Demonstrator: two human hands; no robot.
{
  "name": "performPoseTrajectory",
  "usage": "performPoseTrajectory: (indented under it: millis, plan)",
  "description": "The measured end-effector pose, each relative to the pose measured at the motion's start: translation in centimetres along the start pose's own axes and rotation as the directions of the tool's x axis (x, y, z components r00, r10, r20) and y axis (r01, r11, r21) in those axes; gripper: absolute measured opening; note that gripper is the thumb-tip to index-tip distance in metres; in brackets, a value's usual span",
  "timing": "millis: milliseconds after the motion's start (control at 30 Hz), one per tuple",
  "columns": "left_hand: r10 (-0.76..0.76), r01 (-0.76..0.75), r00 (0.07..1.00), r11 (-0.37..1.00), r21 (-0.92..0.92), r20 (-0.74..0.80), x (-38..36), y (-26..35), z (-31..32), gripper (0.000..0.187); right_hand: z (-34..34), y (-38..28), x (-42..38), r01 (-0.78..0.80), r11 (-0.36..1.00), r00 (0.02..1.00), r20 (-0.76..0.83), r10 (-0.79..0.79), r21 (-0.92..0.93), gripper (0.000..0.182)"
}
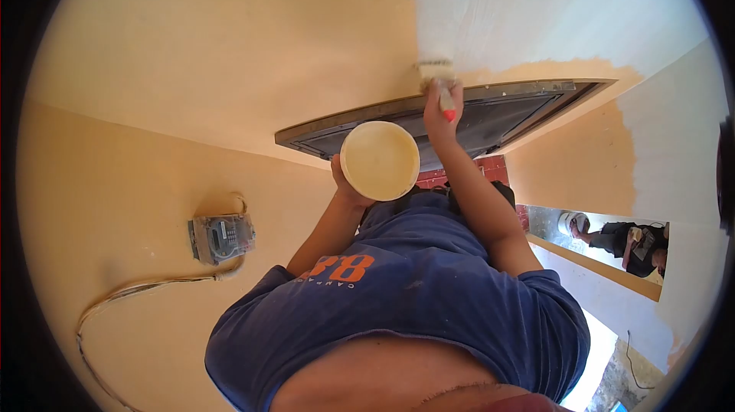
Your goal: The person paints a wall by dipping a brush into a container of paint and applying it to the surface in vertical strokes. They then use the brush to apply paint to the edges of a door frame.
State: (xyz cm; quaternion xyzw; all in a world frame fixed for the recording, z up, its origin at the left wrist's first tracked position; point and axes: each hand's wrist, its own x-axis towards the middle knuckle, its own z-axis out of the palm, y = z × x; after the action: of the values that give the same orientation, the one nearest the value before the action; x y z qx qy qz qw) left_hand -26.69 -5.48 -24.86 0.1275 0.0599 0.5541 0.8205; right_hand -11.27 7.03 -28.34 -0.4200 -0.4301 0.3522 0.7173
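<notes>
Bare midriff and a blue T-shirt point(429, 289) with orange print fill the bottom of the view, upside down in the picture. Both arms reach up and away from the camera. Left hand point(346, 186) cups a round paint tub point(380, 160) from underneath, fingers wrapped on its side and base; tub holds pale cream paint, mouth facing the camera. Right hand point(442, 109) is clenched around a paintbrush point(438, 79) with a red handle end poking out below the fist; bristles press flat against the wall point(230, 44) just above a door frame point(459, 109). Brush tip sits right at the line where fresh whitish paint point(521, 6) meets the older peach-yellow coat. White patch runs upward and to the right from the brush; ragged peach edge left along the frame top. Frame is dark metal or wood, grey panel inside, red brick point(490, 167) showing behind it. Side wall on the left is peach too, carries a small electric meter box point(222, 237) with a pale cable point(145, 286) looping off it, well apart from the hands. Right wall is part white, part peach. Through a narrow opening at right another person point(624, 240) in dark clothes with a white cap is at work, far from the brush. Bright daylight lower right.
</notes>
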Motion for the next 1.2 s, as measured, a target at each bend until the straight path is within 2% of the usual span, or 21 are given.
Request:
performPoseTrajectory:
  millis: [33,100,133,267,300,400,433,500,533,567,633,700,767,833,867,933,967,1033,1100,1167,1200]
  plan:
    - [0.009,-0.009,1.0,1.0,0.011,-0.018,-0.2,0.0,-0.1,0.058,0.4,-1.4,0.0,-0.009,1.0,1.0,-0.002,0.009,0.003,0.011]
    - [0.022,-0.022,1.0,0.999,0.039,-0.004,-0.4,0.2,-0.5,0.058,0.9,-3.7,0.3,0.132,0.988,0.991,-0.04,-0.129,0.075,0.01]
    - [0.034,-0.035,0.999,0.997,0.065,0.021,-0.3,0.4,-0.5,0.058,0.1,-1.4,0.1,0.266,0.964,0.963,-0.051,-0.266,-0.005,0.013]
    - [0.037,-0.039,0.997,0.999,0.033,0.061,-0.4,0.1,0.3,0.057,-2.8,0.2,-1.4,0.151,0.952,0.984,0.138,-0.117,-0.268,0.011]
    - [0.039,-0.039,0.999,0.999,0.022,0.023,-0.3,0.0,0.1,0.057,-3.7,1.6,-2.3,0.166,0.95,0.981,0.14,-0.132,-0.265,0.011]
    - [0.06,-0.06,0.998,0.997,0.042,0.009,0.2,0.5,0.0,0.056,-3.8,3.7,-3.3,-0.13,0.991,0.991,0.026,0.131,-0.013,0.013]
    - [0.064,-0.065,0.998,0.996,0.061,0.007,-0.1,0.4,-0.1,0.056,-4.0,4.2,-2.9,-0.132,0.991,0.991,0.024,0.133,-0.015,0.013]
    - [0.046,-0.046,0.999,0.998,0.045,0.0,-0.1,0.2,0.4,0.055,-2.5,0.6,0.2,0.102,0.969,0.995,0.008,-0.103,-0.227,0.01]
    - [0.035,-0.034,0.999,0.999,0.035,-0.005,-0.1,0.2,0.5,0.055,-2.1,0.7,1.4,-0.047,0.999,0.998,-0.038,0.046,-0.011,0.01]
    - [0.032,-0.031,0.999,0.999,0.037,-0.013,-0.1,0.1,0.2,0.055,-2.1,0.1,1.8,-0.054,0.998,0.998,-0.041,0.054,-0.01,0.01]
    - [0.03,-0.032,0.999,0.994,0.103,0.025,-0.1,0.2,-0.4,0.055,-1.8,-1.6,2.3,0.138,0.99,0.988,-0.077,-0.137,0.016,0.011]
    - [0.022,-0.024,0.999,0.999,0.048,0.025,0.1,0.1,-0.1,0.056,-2.9,0.9,0.8,0.222,0.973,0.971,-0.076,-0.226,-0.056,0.011]
    - [0.015,-0.014,0.999,1.0,-0.013,0.037,0.6,-0.1,0.0,0.056,-4.3,2.2,-1.1,0.254,0.885,0.965,0.163,-0.204,-0.391,0.01]
    - [0.002,-0.002,1.0,1.0,-0.004,0.027,0.7,-0.4,-0.2,0.058,-5.6,4.8,-2.3,0.132,0.905,0.982,0.175,-0.065,-0.404,0.012]
    - [0.012,-0.012,0.999,1.0,0.002,0.05,1.0,-0.3,0.0,0.058,-5.6,4.4,-2.5,0.157,0.905,0.979,0.182,-0.09,-0.396,0.012]
    - [0.07,-0.07,0.998,0.997,-0.012,-0.001,1.1,-0.3,0.2,0.058,-5.2,3.8,-2.9,-0.197,0.957,0.976,0.051,0.212,-0.211,0.012]
    - [0.075,-0.075,0.997,0.997,-0.016,0.008,1.3,-0.3,0.2,0.058,-4.5,3.4,-2.1,-0.187,0.958,0.977,0.057,0.204,-0.216,0.012]
    - [0.056,-0.057,0.998,0.998,0.018,0.006,1.3,-0.4,0.1,0.06,-2.5,1.5,0.3,0.001,0.987,1.0,-0.01,-0.003,-0.162,0.014]
    - [0.055,-0.055,0.998,0.998,-0.001,0.043,1.5,-0.7,1.0,0.062,0.5,-4.3,3.5,-0.13,0.988,0.982,-0.126,0.14,0.083,0.012]
    - [0.054,-0.053,0.995,0.999,-0.008,0.082,1.8,-0.6,1.2,0.063,2.3,-10.3,5.2,-0.089,0.945,0.985,-0.113,0.13,0.313,0.013]
    - [0.067,-0.066,0.995,0.997,-0.03,0.068,1.8,-0.8,0.9,0.065,2.9,-12.7,5.9,-0.089,0.945,0.985,-0.113,0.13,0.314,0.013]
